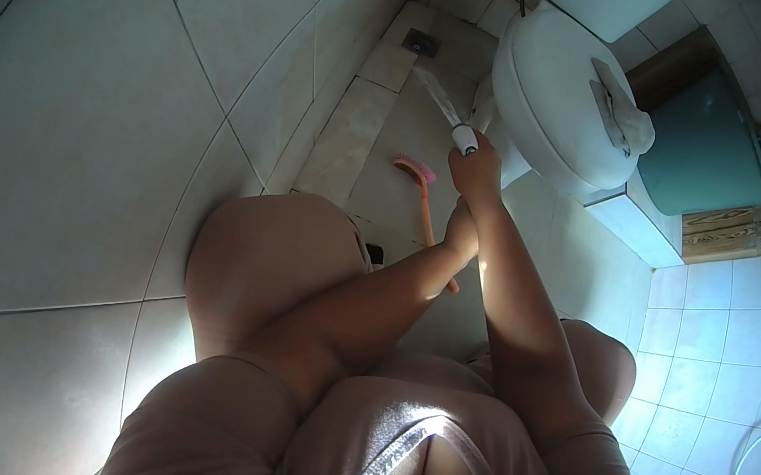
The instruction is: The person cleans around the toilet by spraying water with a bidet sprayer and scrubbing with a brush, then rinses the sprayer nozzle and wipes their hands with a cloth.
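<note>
A white handheld sprayer [465,140] is gripped in my right hand [480,173], low over the tiled floor. From its nozzle a water jet [438,93] shoots up and left across the floor, towards a square floor drain [421,43]. My left hand [463,229] is at my right wrist, partly behind it; its fingers are hidden, so I cannot tell what they hold. Beneath my hands lies an orange scrub brush [425,203] with pink bristles, its handle partly covered by my left hand and forearm.
A white toilet [563,94] with its lid down stands right of the sprayer; a grey cloth [620,112] lies on the lid. Further right is a teal container or panel [713,142] with wood-patterned ends. A tiled wall [149,86] rises close on the left. A white hose [740,471] hangs at far right.
</note>
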Tool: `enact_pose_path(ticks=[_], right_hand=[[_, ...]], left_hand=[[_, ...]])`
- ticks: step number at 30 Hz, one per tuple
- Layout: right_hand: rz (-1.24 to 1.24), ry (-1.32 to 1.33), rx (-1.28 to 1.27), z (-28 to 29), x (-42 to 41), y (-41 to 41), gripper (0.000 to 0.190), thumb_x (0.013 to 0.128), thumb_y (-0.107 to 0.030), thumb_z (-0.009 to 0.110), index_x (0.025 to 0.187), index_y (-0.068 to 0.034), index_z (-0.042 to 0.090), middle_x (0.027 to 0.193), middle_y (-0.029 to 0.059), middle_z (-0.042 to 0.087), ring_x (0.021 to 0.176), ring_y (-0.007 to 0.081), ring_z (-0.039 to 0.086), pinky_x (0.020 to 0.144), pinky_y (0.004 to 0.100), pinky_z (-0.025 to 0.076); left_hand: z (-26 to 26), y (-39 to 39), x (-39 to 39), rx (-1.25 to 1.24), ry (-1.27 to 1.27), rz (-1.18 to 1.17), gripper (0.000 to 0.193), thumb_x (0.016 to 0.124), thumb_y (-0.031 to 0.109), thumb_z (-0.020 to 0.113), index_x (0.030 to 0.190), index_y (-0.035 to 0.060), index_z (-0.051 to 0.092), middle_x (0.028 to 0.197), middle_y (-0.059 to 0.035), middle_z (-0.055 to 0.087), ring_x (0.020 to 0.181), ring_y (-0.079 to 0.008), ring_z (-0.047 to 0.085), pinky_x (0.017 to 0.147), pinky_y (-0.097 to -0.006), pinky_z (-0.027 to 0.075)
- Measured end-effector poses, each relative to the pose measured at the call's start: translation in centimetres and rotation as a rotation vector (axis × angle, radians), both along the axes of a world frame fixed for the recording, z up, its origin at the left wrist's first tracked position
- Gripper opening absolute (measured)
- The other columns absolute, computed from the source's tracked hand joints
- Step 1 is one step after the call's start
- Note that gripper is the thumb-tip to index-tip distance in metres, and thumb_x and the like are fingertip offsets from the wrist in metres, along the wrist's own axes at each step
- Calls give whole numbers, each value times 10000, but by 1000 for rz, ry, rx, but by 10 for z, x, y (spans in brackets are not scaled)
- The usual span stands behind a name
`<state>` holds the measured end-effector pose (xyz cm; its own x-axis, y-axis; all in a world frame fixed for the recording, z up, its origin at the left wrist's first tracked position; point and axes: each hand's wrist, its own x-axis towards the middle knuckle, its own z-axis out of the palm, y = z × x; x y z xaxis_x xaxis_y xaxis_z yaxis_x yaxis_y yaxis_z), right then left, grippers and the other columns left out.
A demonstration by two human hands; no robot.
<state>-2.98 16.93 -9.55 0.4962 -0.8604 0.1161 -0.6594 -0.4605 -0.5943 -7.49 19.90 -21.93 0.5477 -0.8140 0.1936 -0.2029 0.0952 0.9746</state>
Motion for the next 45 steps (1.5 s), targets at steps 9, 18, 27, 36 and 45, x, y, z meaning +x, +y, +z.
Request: enact_pose_path(ticks=[9, 18, 27, 36, 45], right_hand=[[52, -26, 5, -1, -6, 2, 434, 716, -141, 578, 1141, -69, 530, 951, 228, 613, 917, 384, 584, 776, 432, 481], [307, -162, 95, 18, -1, 22, 419, 738, -116, 590, 1152, -96, 531, 968, 205, 617, 926, 351, 598, 781, 385, 485], [337, -279, 70, 22, 4, 26, 414, 742, -103, 584, 1153, -120, 539, 905, 191, 630, 874, 332, 621, 753, 374, 492], [129, -429, 24, 21, 2, 20, 405, 750, -123, 585, 1152, -143, 546, 932, 179, 628, 892, 360, 606, 749, 392, 483], [-25, -611, -135, 17, -15, -1, 403, 755, -98, 578, 1150, -32, 534, 937, 190, 615, 864, 293, 607, 758, 347, 466]], left_hand=[[-38, -16, -10, -71, 35, -55, 326, 907, 205, 416, 1190, 47, 454, 1115, -105, 540, 1070, -222, 498, 884, -290, 390], [-35, -16, -9, -196, 267, -1, 338, 925, 229, 382, 1221, 71, 422, 1120, -57, 514, 1082, -159, 474, 878, -257, 386], [-21, -11, -1, -157, 232, 8, 368, 920, 251, 395, 1235, 61, 400, 1145, -67, 493, 1098, -165, 464, 895, -259, 378], [-13, -12, 16, -272, 306, -96, 403, 914, 273, 407, 1249, 50, 377, 1170, -78, 473, 1115, -172, 454, 911, -262, 370], [39, -5, 28, 194, -412, 16, 495, 758, 339, 611, 1075, -14, 468, 955, -205, 582, 863, -354, 608, 728, -401, 500]])
